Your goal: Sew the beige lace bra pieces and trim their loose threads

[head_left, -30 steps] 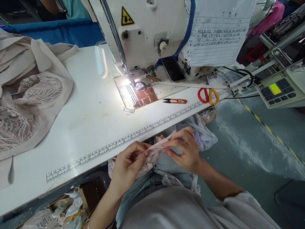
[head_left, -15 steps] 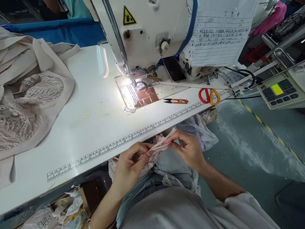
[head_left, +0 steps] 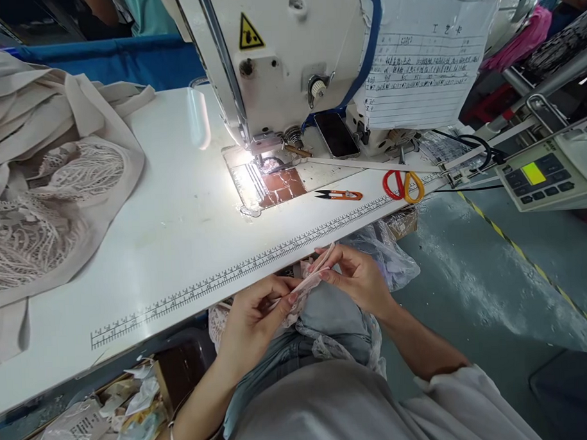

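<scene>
Over my lap, just below the front edge of the white sewing table [head_left: 177, 211], both hands pinch a small pale pink lace piece [head_left: 309, 280]. My left hand [head_left: 251, 318] grips its lower left end between thumb and fingers. My right hand [head_left: 358, 275] pinches its upper right end, which sticks up near the table's printed ruler [head_left: 256, 263]. More lace hangs beneath my hands onto my jeans. The white sewing machine [head_left: 278, 53] stands behind, its lamp lighting the needle plate [head_left: 268, 179].
A heap of beige lace garments [head_left: 46, 184] covers the table's left. Orange thread snips [head_left: 339, 194] and red-and-yellow scissors [head_left: 404, 184] lie right of the needle plate. A phone [head_left: 336, 134], a paper sheet [head_left: 417, 61] and a control panel [head_left: 542, 176] are on the right. Clear plastic bags [head_left: 388, 255] hang under the table.
My right hand has risen slightly toward the table edge, lifting the lace's right end. The left hand has barely moved and keeps its grip.
</scene>
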Available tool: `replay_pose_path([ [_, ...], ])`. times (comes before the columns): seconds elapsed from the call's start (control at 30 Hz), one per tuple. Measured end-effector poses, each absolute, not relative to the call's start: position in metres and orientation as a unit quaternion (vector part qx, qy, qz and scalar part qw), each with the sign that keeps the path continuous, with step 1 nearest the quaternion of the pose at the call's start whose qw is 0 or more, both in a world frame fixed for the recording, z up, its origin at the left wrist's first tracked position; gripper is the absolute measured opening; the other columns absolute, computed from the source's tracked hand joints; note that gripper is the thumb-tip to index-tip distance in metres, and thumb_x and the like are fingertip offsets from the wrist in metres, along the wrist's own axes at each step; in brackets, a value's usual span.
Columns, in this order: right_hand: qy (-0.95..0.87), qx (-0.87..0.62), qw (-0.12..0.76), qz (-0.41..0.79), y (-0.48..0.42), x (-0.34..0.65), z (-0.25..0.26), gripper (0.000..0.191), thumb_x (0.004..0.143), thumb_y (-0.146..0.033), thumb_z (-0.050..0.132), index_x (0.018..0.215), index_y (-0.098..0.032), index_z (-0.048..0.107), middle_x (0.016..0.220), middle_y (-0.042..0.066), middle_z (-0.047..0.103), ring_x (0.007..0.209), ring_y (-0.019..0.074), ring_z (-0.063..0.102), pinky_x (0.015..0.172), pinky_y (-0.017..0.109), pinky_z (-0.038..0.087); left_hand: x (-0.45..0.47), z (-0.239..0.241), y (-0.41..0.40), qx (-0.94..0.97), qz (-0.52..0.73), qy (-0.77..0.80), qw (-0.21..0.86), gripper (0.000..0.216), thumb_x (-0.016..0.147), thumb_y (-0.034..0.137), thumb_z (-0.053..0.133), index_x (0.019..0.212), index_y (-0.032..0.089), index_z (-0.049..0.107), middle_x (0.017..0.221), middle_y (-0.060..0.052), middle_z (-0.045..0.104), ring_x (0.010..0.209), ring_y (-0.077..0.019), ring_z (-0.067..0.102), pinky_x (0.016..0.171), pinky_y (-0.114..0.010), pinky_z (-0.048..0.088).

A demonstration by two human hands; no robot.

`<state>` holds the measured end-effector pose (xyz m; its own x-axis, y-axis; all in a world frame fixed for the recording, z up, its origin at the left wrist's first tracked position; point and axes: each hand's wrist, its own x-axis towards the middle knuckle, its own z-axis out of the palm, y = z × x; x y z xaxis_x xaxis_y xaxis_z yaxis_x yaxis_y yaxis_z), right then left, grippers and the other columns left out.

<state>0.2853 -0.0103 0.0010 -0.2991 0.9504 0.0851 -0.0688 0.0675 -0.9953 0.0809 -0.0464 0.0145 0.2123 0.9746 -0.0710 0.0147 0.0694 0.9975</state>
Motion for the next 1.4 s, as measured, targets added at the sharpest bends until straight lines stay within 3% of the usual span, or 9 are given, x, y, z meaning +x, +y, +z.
replay_pose_path([
  [0.37,-0.537,-0.379,0.466,0.593,-0.008,0.285,0.003,0.028,0.081,-0.035,0.079,0.072,-0.022,0.056,0.076,0.0,0.061,0.088,0.0198,0.068,0.092,0.044,0.057,0.08,0.012,-0.046,0.528,0.416,0.454,0.585,0.018,0.088,0.02,0.063,0.071,0.018,0.06,0.098,-0.006,0.078,0.08,-0.0148,0.069,0.069,-0.023,0.054],
  [0.53,-0.528,-0.39,0.46,0.598,-0.006,0.284,0.008,0.034,0.078,-0.037,0.081,0.071,-0.022,0.052,0.075,-0.001,0.058,0.08,0.0176,0.066,0.087,0.041,0.059,0.078,0.014,-0.043,0.536,0.373,0.479,0.586,0.02,0.091,0.026,0.06,0.073,0.019,0.057,0.101,-0.007,0.077,0.084,-0.0147,0.069,0.072,-0.022,0.053],
  [0.67,-0.539,-0.385,0.47,0.583,-0.009,0.28,0.009,0.032,0.081,-0.034,0.079,0.079,-0.023,0.049,0.078,-0.001,0.059,0.078,0.0163,0.065,0.078,0.035,0.056,0.083,0.019,-0.041,0.57,0.37,0.497,0.539,0.009,0.089,0.029,0.062,0.089,0.02,0.061,0.105,-0.006,0.075,0.094,-0.0175,0.07,0.077,-0.024,0.054],
  [0.77,-0.563,-0.393,0.473,0.552,-0.013,0.275,0.011,0.03,0.083,-0.029,0.076,0.083,-0.024,0.047,0.078,-0.002,0.058,0.075,0.0151,0.062,0.071,0.031,0.052,0.093,0.019,-0.04,0.599,0.368,0.524,0.481,0.025,0.08,0.031,0.074,0.102,0.021,0.068,0.101,-0.004,0.077,0.094,-0.0196,0.07,0.082,-0.026,0.054],
  [0.93,-0.583,-0.422,0.429,0.546,-0.011,0.276,0.019,0.027,0.083,-0.032,0.075,0.085,-0.022,0.05,0.077,-0.002,0.057,0.072,0.0142,0.06,0.067,0.029,0.049,0.107,0.017,-0.035,0.501,0.388,0.566,0.528,0.018,0.077,0.036,0.074,0.072,0.019,0.073,0.067,0.0,0.074,0.058,-0.013,0.064,0.056,-0.02,0.048],
  [1.07,-0.576,-0.404,0.4,0.587,-0.002,0.283,0.024,0.027,0.084,-0.038,0.074,0.087,-0.021,0.053,0.079,-0.001,0.058,0.074,0.0129,0.06,0.068,0.027,0.048,0.109,0.02,-0.031,0.462,0.397,0.564,0.558,0.018,0.074,0.033,0.075,0.065,0.017,0.072,0.056,0.003,0.068,0.045,-0.0067,0.048,0.044,-0.017,0.036],
  [1.4,-0.567,-0.389,0.438,0.579,-0.002,0.273,0.023,0.033,0.082,-0.039,0.077,0.084,-0.022,0.049,0.076,-0.002,0.06,0.071,0.013,0.062,0.065,0.027,0.049,0.111,0.021,-0.027,0.462,0.422,0.554,0.549,0.016,0.071,0.032,0.078,0.069,0.017,0.078,0.067,-0.002,0.075,0.062,-0.0133,0.063,0.057,-0.018,0.047],
])
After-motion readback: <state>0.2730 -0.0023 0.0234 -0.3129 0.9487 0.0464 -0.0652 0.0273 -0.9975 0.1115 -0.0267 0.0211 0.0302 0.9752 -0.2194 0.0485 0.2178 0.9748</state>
